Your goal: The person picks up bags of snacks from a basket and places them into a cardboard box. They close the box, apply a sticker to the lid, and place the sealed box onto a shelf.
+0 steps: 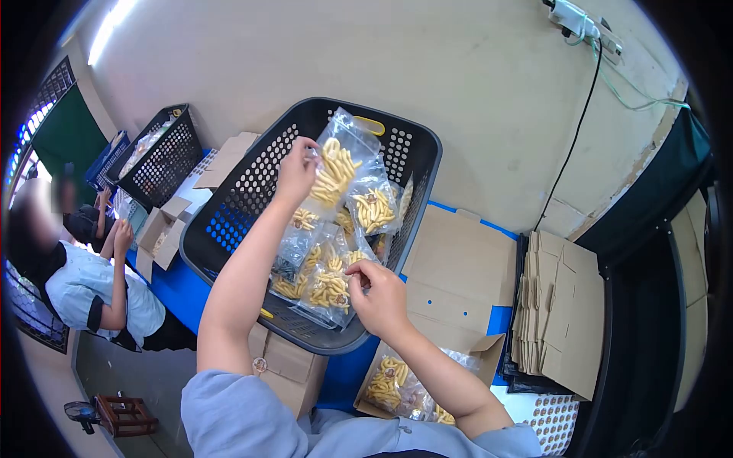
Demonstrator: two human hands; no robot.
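Observation:
A black perforated plastic basket [313,107] stands in front of me, with clear plastic bags of yellow, curved, stick-shaped snacks heaped in it. My left hand [297,172] reaches over the basket, its fingers closed on the edge of one raised snack bag [336,172]. Lower down, my right hand [379,299] pinches the side of another snack bag [328,288] near the basket's front rim. Between the two hands lies a further bag [374,210] of the same snacks. The tips of my left fingers are partly hidden.
An open cardboard box [489,359] with more snack bags sits at my right, beside a stack of folded cartons [557,305]. A second black basket [164,149] and a small open box [162,233] stand left. Two people work there; a stool [126,416] is on the floor.

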